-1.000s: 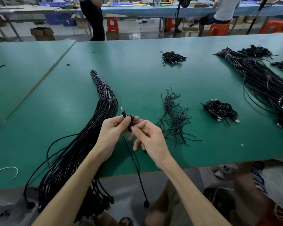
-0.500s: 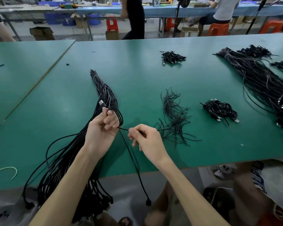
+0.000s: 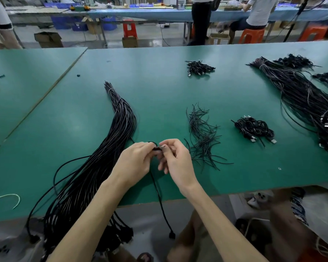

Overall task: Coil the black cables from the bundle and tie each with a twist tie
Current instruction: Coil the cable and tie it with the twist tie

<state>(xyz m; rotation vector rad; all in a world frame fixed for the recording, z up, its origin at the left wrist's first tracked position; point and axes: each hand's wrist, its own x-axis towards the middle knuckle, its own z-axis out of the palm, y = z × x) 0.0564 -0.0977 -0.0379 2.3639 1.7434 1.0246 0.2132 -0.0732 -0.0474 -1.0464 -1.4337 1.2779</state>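
Above the near edge of the green table (image 3: 159, 95), the left hand (image 3: 135, 161) and the right hand (image 3: 175, 159) both pinched a small loop of one black cable (image 3: 159, 197), its plug end hanging below the edge, between the long cable bundle (image 3: 102, 167) and the loose twist ties (image 3: 203, 137).

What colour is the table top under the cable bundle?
The table top is plain green, clearest in the head view.
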